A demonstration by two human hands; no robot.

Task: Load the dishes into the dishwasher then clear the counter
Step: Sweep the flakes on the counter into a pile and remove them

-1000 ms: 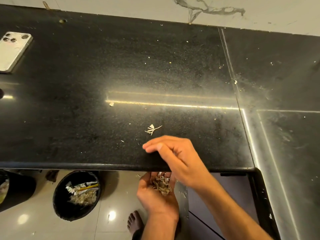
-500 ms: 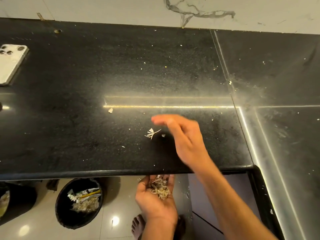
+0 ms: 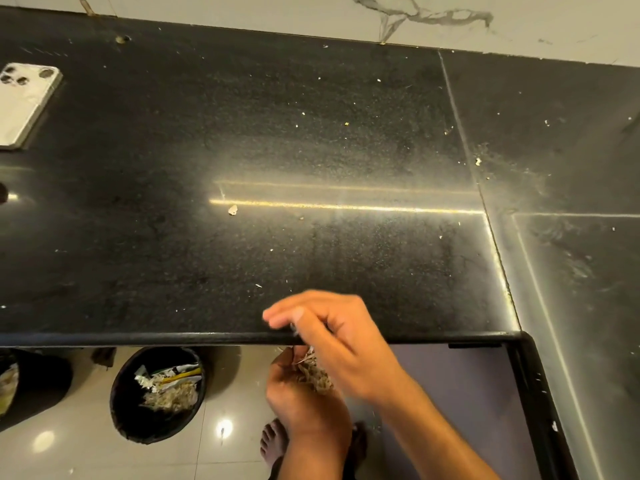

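Swept back from mid-counter, the right hand [image 3: 332,337] is now sitting at the front edge of the counter [image 3: 311,140], and the small white feathery scrap that was lying beside it half a second ago is no longer showing on the black surface. Its fingers [image 3: 284,315] are reaching leftward, loosely bent and held together, brushing along the rounded lip; motion blur is softening them, and whether they are pinching anything I cannot tell. Just below the lip, the left hand [image 3: 301,393] is waiting palm up, its fingers curling into a cup around a heap of scraps [image 3: 313,372]: pale, dry, stringy shreds, tan and off-white, tangled together.

Further out, the counter is showing as dark speckled stone with a bright streak of light running across it. Fine crumbs are dotting it, and one larger pale chip [image 3: 232,209] is lying at the left end of the streak, well apart from the hands. A phone [image 3: 24,105] is lying face down near the far left. On the tiled floor below, a black bin [image 3: 121,400] is standing to the left of the hands, holding similar shreds and bits of wrapper. A bare foot [image 3: 273,441] is showing under the left wrist.
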